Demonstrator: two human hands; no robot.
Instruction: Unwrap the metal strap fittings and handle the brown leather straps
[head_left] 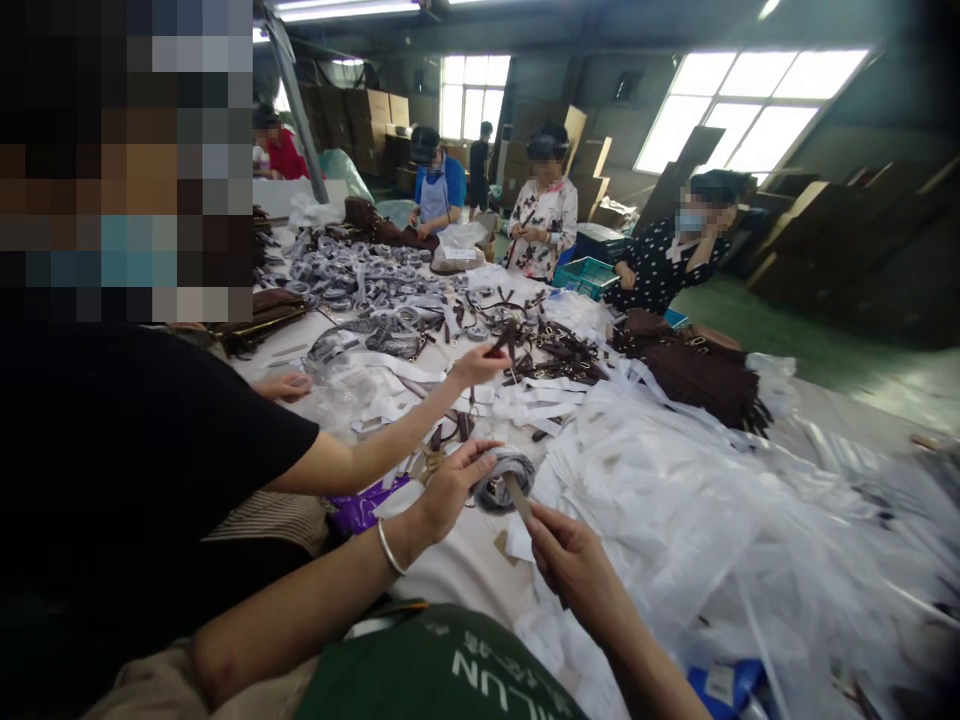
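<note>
My left hand, a silver bangle on its wrist, is curled around a coiled grey belt held above the table. My right hand pinches the loose end of that belt between thumb and fingers, just below the coil. Right under the coil lie white paper strips and clear plastic bags. A co-worker in a black shirt sits at my left; that person's hand reaches across and holds a dark strap.
The long table is heaped with plastic bags, white strips, dark straps with buckles and wrapped belt coils. A pile of brown fringed pieces lies at the right. Several other people work at the far end. Cardboard boxes stand behind.
</note>
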